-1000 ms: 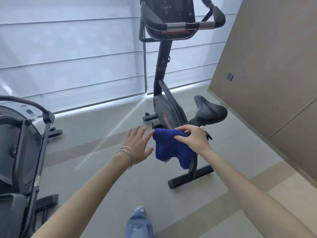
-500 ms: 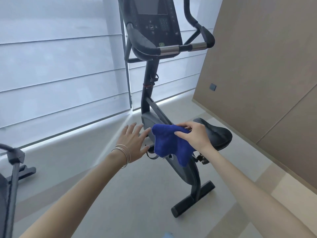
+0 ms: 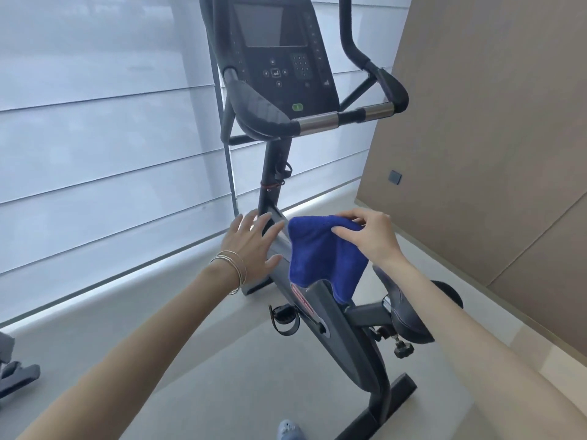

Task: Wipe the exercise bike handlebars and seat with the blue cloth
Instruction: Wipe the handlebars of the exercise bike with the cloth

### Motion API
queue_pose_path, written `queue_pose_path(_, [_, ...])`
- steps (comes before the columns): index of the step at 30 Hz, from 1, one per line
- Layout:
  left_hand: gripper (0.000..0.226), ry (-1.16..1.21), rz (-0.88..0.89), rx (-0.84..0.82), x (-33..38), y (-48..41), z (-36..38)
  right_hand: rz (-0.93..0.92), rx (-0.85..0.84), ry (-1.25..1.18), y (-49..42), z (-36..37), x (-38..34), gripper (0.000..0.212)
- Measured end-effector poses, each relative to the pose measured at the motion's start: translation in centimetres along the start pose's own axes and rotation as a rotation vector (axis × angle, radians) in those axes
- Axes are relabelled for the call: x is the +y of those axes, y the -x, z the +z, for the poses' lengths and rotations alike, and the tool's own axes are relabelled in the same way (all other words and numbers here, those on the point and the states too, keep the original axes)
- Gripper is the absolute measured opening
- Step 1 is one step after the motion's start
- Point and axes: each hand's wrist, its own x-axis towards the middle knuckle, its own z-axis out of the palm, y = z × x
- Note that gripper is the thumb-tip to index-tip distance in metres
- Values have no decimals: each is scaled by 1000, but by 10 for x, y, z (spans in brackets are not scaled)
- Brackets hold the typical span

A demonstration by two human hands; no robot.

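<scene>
A black exercise bike (image 3: 330, 325) stands before me, its console (image 3: 276, 49) up top. The handlebars (image 3: 317, 122) curve around the console, with silver grip sections on the near bar. The black seat (image 3: 403, 315) sits low right, partly hidden by my right forearm. My right hand (image 3: 368, 239) pinches the blue cloth (image 3: 320, 255) by its top edge, and the cloth hangs in the air over the bike frame. My left hand (image 3: 251, 246) is open with spread fingers, just left of the cloth, bangles on its wrist.
Pale window blinds (image 3: 95, 138) fill the left and back. A brown panelled wall (image 3: 495, 138) rises on the right, close to the bike. Part of another machine (image 3: 12, 373) shows at the far left edge. My shoe (image 3: 289, 430) is on the grey floor below.
The bike has come closer and larger in view, the console and handlebars lower in the frame. Both hands stay raised, the right still holding the hanging cloth, the left open beside it.
</scene>
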Motion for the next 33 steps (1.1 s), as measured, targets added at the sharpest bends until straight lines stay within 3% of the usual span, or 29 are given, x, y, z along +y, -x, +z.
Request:
queue_pose_path(8, [67,-75,60,121,-36,-130,-28,-29,162,23,-119,-26,1,17])
queue_pose_path(16, [69,-71,106,232,-69,-202,-49,-42,316,7,-193,-39,-17,17])
queue_pose_path(26, [80,-22,160,208,-122,-264,-60,-61,486,-51,-251,5,-44,22])
queue_pose_path(33, [71,22,237,319,-131,-269,-49,-285,529,231,-255,54,-50,22])
